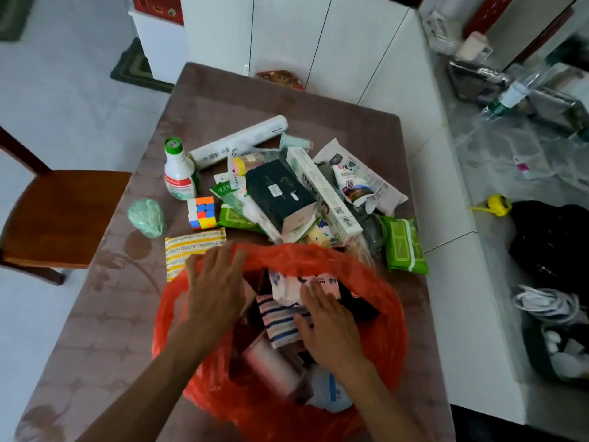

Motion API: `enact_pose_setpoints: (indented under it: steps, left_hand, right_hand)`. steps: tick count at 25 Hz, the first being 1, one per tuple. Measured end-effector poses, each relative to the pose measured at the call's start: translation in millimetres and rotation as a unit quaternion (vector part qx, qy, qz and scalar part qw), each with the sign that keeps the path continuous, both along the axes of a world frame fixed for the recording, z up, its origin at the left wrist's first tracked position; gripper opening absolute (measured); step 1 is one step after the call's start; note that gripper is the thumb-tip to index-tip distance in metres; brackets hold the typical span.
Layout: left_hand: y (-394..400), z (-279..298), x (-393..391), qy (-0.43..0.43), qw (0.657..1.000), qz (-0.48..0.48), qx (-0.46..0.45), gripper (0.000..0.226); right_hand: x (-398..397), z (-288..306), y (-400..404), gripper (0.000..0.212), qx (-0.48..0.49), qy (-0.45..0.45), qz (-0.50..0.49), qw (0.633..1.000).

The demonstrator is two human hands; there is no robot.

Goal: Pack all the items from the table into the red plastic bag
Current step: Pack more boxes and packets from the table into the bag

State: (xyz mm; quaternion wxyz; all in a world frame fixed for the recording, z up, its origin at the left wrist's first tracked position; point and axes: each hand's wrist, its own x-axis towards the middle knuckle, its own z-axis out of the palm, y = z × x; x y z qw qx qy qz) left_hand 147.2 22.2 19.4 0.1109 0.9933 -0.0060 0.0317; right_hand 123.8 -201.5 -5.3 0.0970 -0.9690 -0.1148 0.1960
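The red plastic bag [376,314] lies at the near table edge, partly filled. Its left rim is pressed by the flat left hand [216,288]; the open right hand [331,327] rests on packed items, gripping nothing. Next, the Rubik's cube [201,212] must be fetched.

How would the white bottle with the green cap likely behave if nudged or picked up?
The white bottle stands upright, tall and narrow at the neck, so a sideways nudge would probably tip it, and then it may roll. Its smooth plastic looks rigid and easy to grip.
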Motion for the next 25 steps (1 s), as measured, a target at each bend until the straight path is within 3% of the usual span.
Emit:
enact_pose_setpoints:
  steps: [2, 4, 6, 9, 11, 13, 15, 16, 17, 19, 20, 23, 25]
  left_hand:
    - [1, 6, 5, -0.014, 0.999, -0.016, -0.046, 0.031]
    - [6, 10, 7, -0.043, 0.991, -0.054, -0.116, 0.023]
    - [8, 12, 7, -0.064, 0.973, -0.102, -0.196, 0.015]
    - [10, 12, 3, -0.067, 0.964, -0.116, -0.231, 0.014]
    - [18, 12, -2, -0.063, 0.959, -0.126, -0.248, 0.009]
    - [27, 11, -6, -0.056, 0.949, -0.173, -0.256, 0.004]
    - [31, 10, -4, -0.049, 0.945, -0.204, -0.252, 0.011]
    - [31, 8, -3, -0.053, 0.943, -0.212, -0.252, 0.019]
    - [28, 7, -3, -0.055, 0.943, -0.214, -0.249, 0.028]
    - [25, 8, -5, -0.057, 0.946, -0.201, -0.246, 0.034]
    - [25, 8, -6, -0.056, 0.947, -0.194, -0.249, 0.035]
    - [25, 15, -3, -0.028, 0.950, -0.184, -0.252, 0.032]
    - [24, 19, -1, -0.001, 0.955, -0.178, -0.237, 0.026]
  right_hand:
    - [21, 23, 2, 0.039, 0.057, -0.021, -0.026, 0.998]
    - [50, 50, 3, 0.020, 0.147, -0.129, -0.101, 0.975]
    - [97, 57, -1, 0.030, 0.168, -0.208, -0.205, 0.941]
    - [168, 39, -10, 0.062, 0.052, -0.138, -0.246, 0.958]
    - [192, 20, -5, 0.060, -0.046, -0.077, -0.229, 0.969]
    - [201, 14, -3, 0.051, -0.104, -0.076, -0.219, 0.967]
    - [191, 22, -10, 0.045, -0.054, -0.076, -0.253, 0.963]
    - [175, 31, -19, 0.040, 0.031, -0.071, -0.290, 0.954]
    - [152, 43, -30, 0.035, 0.152, -0.053, -0.336, 0.928]
    - [90, 69, -49, 0.030, 0.395, -0.004, -0.415, 0.820]
    - [62, 82, -57, 0.035, 0.460, 0.009, -0.423, 0.780]
    - [32, 89, -75, 0.044, 0.531, 0.044, -0.425, 0.732]
    - [42, 95, -76, 0.046, 0.618, 0.047, -0.437, 0.652]
